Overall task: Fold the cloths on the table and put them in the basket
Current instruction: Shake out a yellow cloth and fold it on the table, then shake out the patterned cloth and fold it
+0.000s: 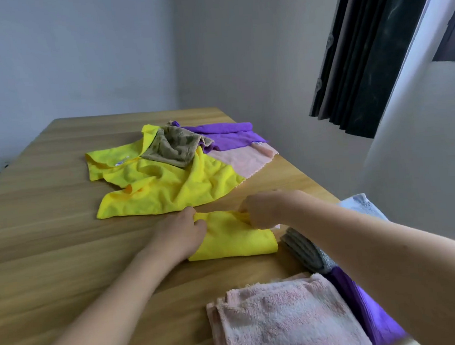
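The left hand and right hand are each pinching the far edge of a folded yellow cloth lying on the table. At twelve o'clock an unfolded heap is sprawling; at five o'clock folded towels are sitting.

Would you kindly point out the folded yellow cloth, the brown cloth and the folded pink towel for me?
folded yellow cloth (235, 240): head view, middle of its top face.
brown cloth (174, 146): head view, centre of its crumpled surface.
folded pink towel (286, 318): head view, middle of its top layer.
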Available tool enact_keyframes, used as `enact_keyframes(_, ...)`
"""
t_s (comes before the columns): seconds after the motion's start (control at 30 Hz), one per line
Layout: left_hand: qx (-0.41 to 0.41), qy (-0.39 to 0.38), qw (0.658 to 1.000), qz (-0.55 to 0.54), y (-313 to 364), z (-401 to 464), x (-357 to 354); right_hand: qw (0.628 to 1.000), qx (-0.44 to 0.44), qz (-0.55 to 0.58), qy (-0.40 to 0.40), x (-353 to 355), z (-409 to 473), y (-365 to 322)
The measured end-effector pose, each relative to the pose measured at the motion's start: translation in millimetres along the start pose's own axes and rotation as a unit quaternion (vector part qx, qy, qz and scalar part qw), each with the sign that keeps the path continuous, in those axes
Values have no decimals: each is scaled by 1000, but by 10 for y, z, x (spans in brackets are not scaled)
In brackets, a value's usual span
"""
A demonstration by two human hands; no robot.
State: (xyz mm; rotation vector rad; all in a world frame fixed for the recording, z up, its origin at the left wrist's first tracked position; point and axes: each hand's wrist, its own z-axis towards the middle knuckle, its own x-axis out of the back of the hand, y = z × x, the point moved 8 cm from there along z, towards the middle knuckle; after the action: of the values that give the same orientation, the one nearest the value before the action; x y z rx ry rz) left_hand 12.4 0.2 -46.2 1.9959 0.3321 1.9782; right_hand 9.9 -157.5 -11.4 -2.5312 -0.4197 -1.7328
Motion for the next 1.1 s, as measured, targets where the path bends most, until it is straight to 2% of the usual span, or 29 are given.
enact_keyframes(0.07, -21, 79, 997, 13, 12, -60, -30, 1000, 16, -13, -2, -1, 13, -62)
enact_keyframes(0.13, -33, 116, 993, -12, 21, -96, -24, 998, 47, -43, -4, 51, -35, -143)
enact_keyframes(0.23, -48, 100, 994, -18, 35, -75, -16, 997, 60, -37, -19, 84, -78, -191)
enact_keyframes(0.43, -66, 13, 998, 0, 43, -135, -83, 994, -6, -101, -42, -35, -75, -159)
enact_keyframes(0.63, -139, -31, 990, -24, 163, -275, -183, 983, -16, -148, -111, -166, -257, -142)
enact_keyframes(0.7, -133, -33, 988, -68, 135, -252, -180, 980, -24, -141, -142, -161, -267, -106)
enact_keyframes(0.77, -104, 2, 984, -145, 41, -153, -111, 987, -25, -61, -149, -100, -193, -86)
enact_keyframes(0.83, -70, 71, 985, -141, -125, -13, -9, 994, -14, 48, -95, 63, -73, -81)
enact_keyframes(0.93, -38, 171, 984, -25, -324, 180, 144, 991, -12, 112, 66, 363, 69, -37)
enact_keyframes(1.0, -51, 202, 978, 9, -366, 298, 197, 987, -3, 120, 105, 384, 193, -50)
enact_keyframes(1.1, -80, 227, 971, 10, -362, 511, 298, 982, 12, 145, 124, 387, 457, -56)
